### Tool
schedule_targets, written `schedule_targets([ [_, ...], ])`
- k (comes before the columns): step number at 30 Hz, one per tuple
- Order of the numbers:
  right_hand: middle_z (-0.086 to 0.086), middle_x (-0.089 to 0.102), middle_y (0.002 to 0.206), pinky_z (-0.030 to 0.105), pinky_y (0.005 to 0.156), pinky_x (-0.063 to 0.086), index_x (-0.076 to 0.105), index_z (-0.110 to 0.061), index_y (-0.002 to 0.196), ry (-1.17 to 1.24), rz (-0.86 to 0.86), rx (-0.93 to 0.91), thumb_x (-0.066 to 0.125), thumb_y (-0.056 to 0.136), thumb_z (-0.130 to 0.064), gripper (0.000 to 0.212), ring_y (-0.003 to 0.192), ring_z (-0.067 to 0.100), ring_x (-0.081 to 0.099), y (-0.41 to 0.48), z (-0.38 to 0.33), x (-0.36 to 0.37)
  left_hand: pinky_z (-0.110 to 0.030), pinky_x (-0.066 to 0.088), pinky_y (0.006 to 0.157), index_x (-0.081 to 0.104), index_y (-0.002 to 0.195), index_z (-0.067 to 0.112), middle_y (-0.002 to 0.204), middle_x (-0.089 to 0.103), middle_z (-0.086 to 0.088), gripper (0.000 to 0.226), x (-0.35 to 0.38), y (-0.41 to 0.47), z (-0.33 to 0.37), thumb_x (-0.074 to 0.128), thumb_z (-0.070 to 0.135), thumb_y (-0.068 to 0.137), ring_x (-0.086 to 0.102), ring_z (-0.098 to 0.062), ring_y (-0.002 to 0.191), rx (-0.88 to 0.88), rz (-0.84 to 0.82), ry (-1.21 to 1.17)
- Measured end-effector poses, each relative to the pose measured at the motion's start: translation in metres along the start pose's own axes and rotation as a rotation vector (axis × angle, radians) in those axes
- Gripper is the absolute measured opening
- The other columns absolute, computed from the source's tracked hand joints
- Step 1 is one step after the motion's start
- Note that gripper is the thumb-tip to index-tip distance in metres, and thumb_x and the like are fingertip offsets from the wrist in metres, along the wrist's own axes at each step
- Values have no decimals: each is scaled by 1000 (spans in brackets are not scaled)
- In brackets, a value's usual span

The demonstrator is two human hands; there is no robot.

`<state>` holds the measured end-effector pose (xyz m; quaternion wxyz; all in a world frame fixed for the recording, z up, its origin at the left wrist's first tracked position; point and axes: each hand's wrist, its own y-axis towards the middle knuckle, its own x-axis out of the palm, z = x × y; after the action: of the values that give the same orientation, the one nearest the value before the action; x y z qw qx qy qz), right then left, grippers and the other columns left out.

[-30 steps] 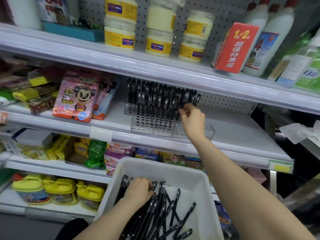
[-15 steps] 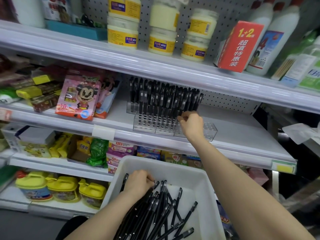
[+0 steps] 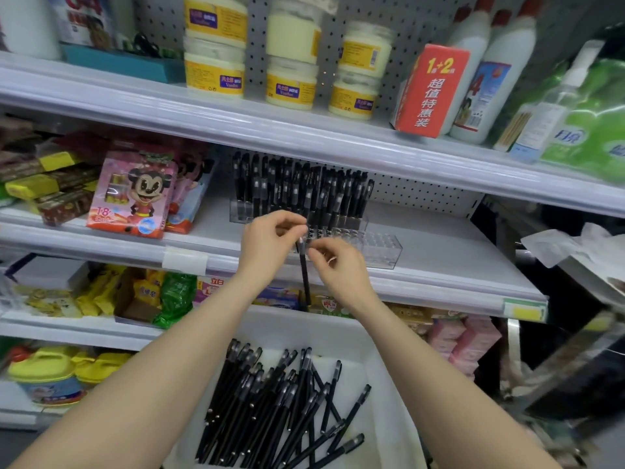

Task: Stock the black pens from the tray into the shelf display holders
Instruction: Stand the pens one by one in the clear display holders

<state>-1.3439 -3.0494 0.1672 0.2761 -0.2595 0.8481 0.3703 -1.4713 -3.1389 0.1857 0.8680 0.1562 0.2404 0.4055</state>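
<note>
A white tray (image 3: 389, 418) at the bottom holds a heap of several black pens (image 3: 270, 407). On the middle shelf stand clear display holders (image 3: 378, 247), with several black pens (image 3: 304, 191) upright in the rear rows and empty holes at the front right. My left hand (image 3: 267, 247) pinches the top end of one black pen (image 3: 305, 279), which hangs nearly upright in front of the shelf edge. My right hand (image 3: 338, 265) has its fingertips at the same top end, beside the left hand's fingers.
Pink cartoon-figure packs (image 3: 135, 194) lie left of the holders on the middle shelf (image 3: 456, 265). Jars (image 3: 291, 82) and a red box (image 3: 429, 93) stand on the shelf above. Snack packets (image 3: 169, 296) fill the shelf below. Crumpled white paper (image 3: 568, 245) lies at the right.
My left hand has risen out of the tray with one pen up to the shelf edge. My right hand has drawn back from the holders to meet it at the pen's top.
</note>
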Motion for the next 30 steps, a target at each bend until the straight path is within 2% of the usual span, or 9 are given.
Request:
schedule_targets([
  [2,-2,67,93,30,76,50,70,-16,104,-1,-41,-4,60,94,-26,18,82,11,59,-7,-1,5,-30,57,81,74,91,30,83,71,17,9,1,7,4,71,24,85,66,1,79,17,41,-2],
  [6,-3,69,88,36,75,53,69,-16,102,27,-50,34,61,94,-27,16,80,12,62,-12,1,9,-30,56,83,75,97,28,87,71,17,11,3,6,6,69,27,87,65,3,82,34,53,27],
  [10,-4,69,87,33,75,53,70,-17,102,25,-54,62,61,95,-27,15,81,11,62,-12,3,4,-31,57,82,70,107,25,92,70,14,18,4,-6,-2,67,26,89,65,-2,87,-12,49,-35],
  [12,-6,69,87,28,73,51,70,-18,102,28,-29,65,60,95,-27,15,80,8,61,-10,4,-2,-25,55,79,65,113,26,94,68,13,23,6,-18,-8,66,25,90,64,-2,87,-46,37,-32],
  [18,-1,67,91,25,71,49,68,-15,105,62,98,92,56,98,-24,16,82,12,61,8,4,-30,-14,45,83,66,111,22,102,66,12,23,29,-74,-55,68,18,89,61,-3,92,-146,-246,225],
  [23,-4,65,88,29,75,49,64,-11,113,59,239,120,57,98,-25,22,80,12,58,22,7,-51,-27,50,88,67,104,23,102,67,7,17,47,-121,-101,67,30,89,63,-13,98,-228,-613,514],
  [27,-16,61,82,17,71,49,63,-13,118,78,313,171,60,96,-25,26,76,-2,57,36,13,-56,-28,48,85,67,107,22,109,67,1,19,52,-134,-114,59,30,93,61,-17,99,-143,-651,678],
  [29,-13,61,81,8,65,42,63,-11,119,84,335,193,60,96,-24,26,75,-2,56,42,14,-56,-31,48,89,63,117,21,114,66,-1,25,54,-133,-117,60,27,93,61,-20,104,-145,-642,715],
  [30,-11,61,82,10,66,42,62,-11,119,87,345,200,60,96,-24,26,75,0,57,44,13,-55,-32,48,89,61,119,20,115,65,-2,27,55,-133,-119,60,25,93,61,-22,106,-159,-640,742],
])
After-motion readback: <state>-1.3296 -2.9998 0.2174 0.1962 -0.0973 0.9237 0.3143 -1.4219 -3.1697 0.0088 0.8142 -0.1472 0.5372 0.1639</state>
